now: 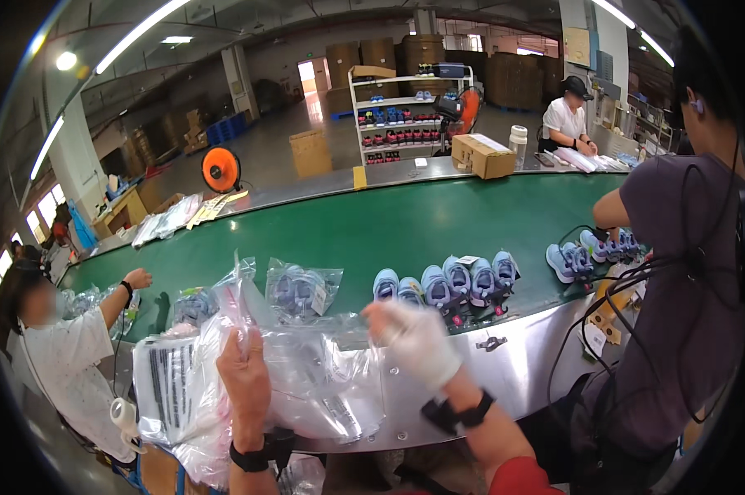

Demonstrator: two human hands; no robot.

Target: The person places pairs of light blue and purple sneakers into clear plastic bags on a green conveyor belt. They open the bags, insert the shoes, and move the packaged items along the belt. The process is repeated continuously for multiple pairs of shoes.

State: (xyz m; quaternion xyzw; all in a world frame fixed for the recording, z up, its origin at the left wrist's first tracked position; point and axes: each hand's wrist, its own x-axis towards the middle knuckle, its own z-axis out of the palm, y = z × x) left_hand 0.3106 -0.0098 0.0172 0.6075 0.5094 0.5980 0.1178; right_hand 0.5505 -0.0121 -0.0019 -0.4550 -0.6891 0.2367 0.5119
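Bagging small blue shoes at the green conveyor belt (405,223).

Left hand (245,379) pinching the stack of clear plastic bags (306,388) at the belt's near edge; gloved right hand (414,338) blurred, seemingly peeling one bag open. Beyond the stack, on the belt: two filled bags (302,289), then five loose shoes (447,285). Next, probably: spreading a bag's mouth, reaching for a pair.

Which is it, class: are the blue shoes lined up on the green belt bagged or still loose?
Loose. The blue shoes stand bare on the green belt, while a bagged pair lies beside them in clear plastic.
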